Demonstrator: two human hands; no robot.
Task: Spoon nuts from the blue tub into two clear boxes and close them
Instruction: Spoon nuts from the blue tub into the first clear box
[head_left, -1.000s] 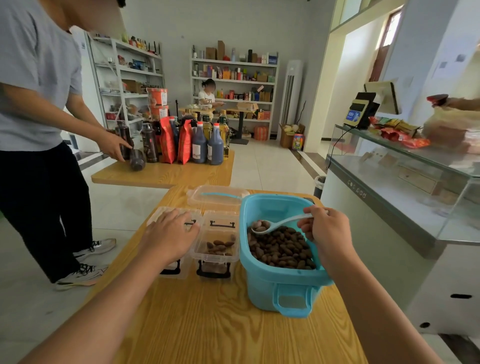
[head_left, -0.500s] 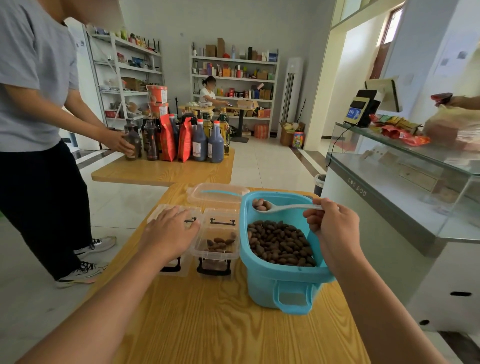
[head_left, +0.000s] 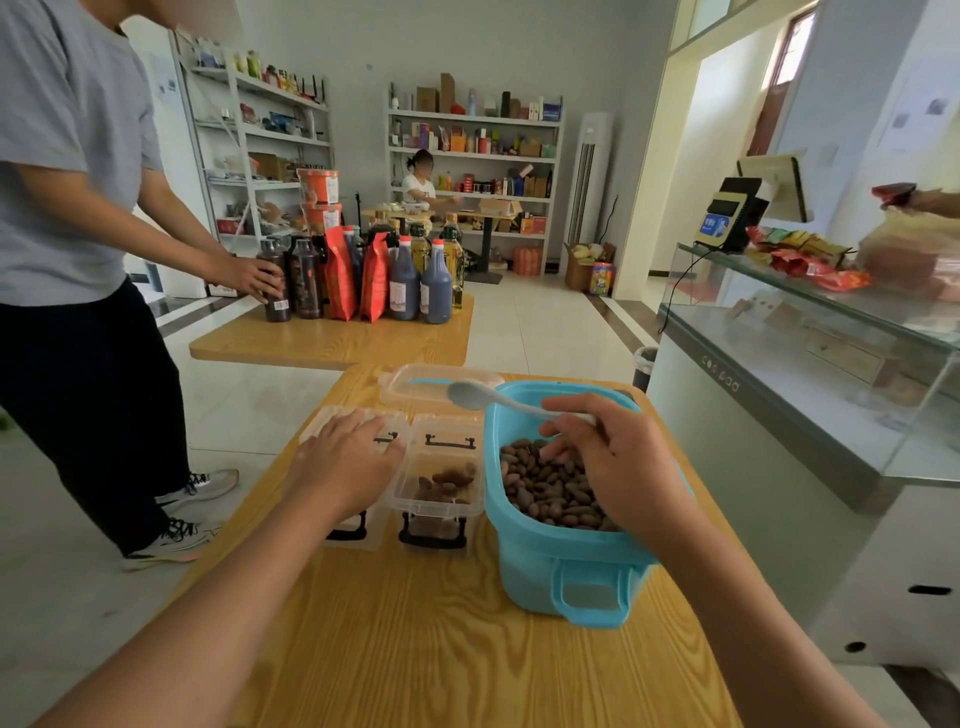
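Wood-grain surface (head_left: 441, 649) carries everything. Blue tub (head_left: 566, 566) sits on its right side, lid off, handle facing the camera, part-filled with brown nuts (head_left: 550, 486). Just left of the tub, touching or nearly so: open clear box (head_left: 439, 480) with a shallow layer of nuts inside, black latches at both ends. Second clear box (head_left: 358, 525) sits directly left of that, mostly covered by the left hand (head_left: 345, 462), which lies flat on top, fingers spread, not gripping. A loose clear lid (head_left: 421, 382) lies behind the boxes at the far edge. Right hand (head_left: 613, 457) is over the tub, pinching the handle of a pale spoon (head_left: 467, 393); bowl points left over the tub's far-left corner, its contents not visible.
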